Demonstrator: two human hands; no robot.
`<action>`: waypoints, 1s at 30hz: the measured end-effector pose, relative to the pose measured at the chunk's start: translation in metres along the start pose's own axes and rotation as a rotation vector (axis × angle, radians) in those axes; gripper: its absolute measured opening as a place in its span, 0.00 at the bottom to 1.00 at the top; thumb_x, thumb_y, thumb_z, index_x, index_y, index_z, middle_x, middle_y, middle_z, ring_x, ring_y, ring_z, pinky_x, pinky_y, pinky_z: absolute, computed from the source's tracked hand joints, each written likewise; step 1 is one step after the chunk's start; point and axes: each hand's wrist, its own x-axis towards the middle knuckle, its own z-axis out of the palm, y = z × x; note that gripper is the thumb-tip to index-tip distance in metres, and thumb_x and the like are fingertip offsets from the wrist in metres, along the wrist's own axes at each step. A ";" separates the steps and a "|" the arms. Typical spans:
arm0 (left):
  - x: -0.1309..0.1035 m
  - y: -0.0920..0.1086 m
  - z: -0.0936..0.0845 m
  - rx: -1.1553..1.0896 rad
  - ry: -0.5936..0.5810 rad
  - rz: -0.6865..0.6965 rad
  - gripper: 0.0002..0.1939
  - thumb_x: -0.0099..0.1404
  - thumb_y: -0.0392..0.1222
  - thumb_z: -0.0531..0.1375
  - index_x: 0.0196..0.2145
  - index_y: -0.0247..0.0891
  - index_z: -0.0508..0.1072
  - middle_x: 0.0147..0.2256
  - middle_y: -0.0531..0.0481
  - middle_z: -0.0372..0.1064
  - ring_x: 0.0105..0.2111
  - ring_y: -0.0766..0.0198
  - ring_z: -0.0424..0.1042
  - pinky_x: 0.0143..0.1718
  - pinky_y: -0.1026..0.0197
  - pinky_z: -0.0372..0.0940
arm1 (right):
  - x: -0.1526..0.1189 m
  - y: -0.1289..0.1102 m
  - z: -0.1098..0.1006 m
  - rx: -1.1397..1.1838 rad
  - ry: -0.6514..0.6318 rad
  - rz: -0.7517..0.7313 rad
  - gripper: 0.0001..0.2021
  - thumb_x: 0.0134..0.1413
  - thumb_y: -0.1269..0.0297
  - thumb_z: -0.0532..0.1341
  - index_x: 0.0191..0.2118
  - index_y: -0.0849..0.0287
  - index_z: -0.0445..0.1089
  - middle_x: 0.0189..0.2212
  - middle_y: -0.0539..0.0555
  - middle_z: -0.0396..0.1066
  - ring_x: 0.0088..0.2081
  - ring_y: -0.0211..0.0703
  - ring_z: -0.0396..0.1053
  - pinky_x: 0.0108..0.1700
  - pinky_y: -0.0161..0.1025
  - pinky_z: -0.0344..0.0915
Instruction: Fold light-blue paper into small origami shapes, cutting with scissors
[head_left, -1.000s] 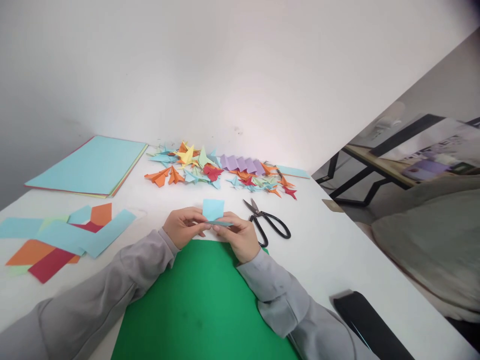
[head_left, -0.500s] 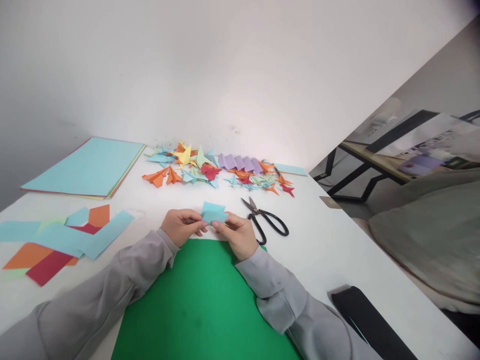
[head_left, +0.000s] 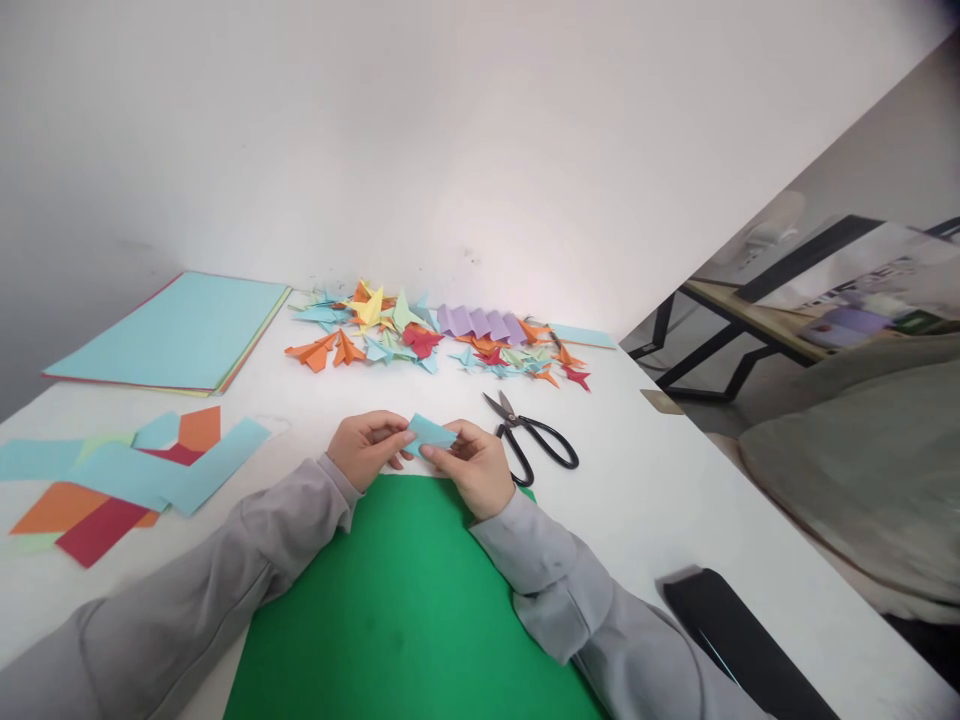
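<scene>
A small piece of light blue paper [head_left: 429,434], folded over on itself, is held up between both hands above the far edge of a green sheet [head_left: 405,590]. My left hand [head_left: 369,449] pinches its left side between thumb and fingers. On the right side, my right hand [head_left: 478,466] grips it with the thumb in front and the fingers behind. Black-handled scissors [head_left: 529,430] lie with blades parted just right of my right hand.
Folded paper shapes [head_left: 375,320] in several colours crowd the table's back, beside a pleated purple strip [head_left: 480,323]. A stack of coloured sheets [head_left: 172,330] lies back left, with cut paper strips [head_left: 124,478] nearer. A black object [head_left: 739,640] sits at right front.
The blue paper has turned and now shows a slanted upper edge instead of a raised square flap. My hands have shifted only slightly.
</scene>
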 end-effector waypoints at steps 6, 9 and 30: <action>-0.003 0.002 0.001 0.132 -0.051 -0.038 0.09 0.45 0.41 0.63 0.23 0.32 0.72 0.16 0.54 0.66 0.14 0.70 0.65 0.15 0.68 0.62 | -0.001 -0.003 0.000 0.003 -0.020 -0.033 0.11 0.37 0.59 0.66 0.27 0.60 0.69 0.21 0.48 0.67 0.20 0.33 0.60 0.20 0.31 0.58; -0.005 0.003 0.002 0.187 -0.060 -0.014 0.07 0.46 0.41 0.62 0.22 0.33 0.71 0.15 0.55 0.64 0.14 0.71 0.64 0.14 0.68 0.61 | -0.001 -0.003 0.000 0.067 -0.046 -0.015 0.10 0.36 0.60 0.66 0.25 0.59 0.69 0.16 0.46 0.65 0.19 0.32 0.59 0.21 0.32 0.58; -0.007 0.005 0.003 0.222 -0.122 0.144 0.08 0.47 0.41 0.61 0.19 0.34 0.70 0.17 0.54 0.60 0.15 0.74 0.57 0.14 0.69 0.53 | -0.002 -0.005 -0.001 0.065 -0.032 0.017 0.11 0.33 0.59 0.67 0.24 0.59 0.69 0.17 0.47 0.67 0.19 0.33 0.61 0.22 0.33 0.58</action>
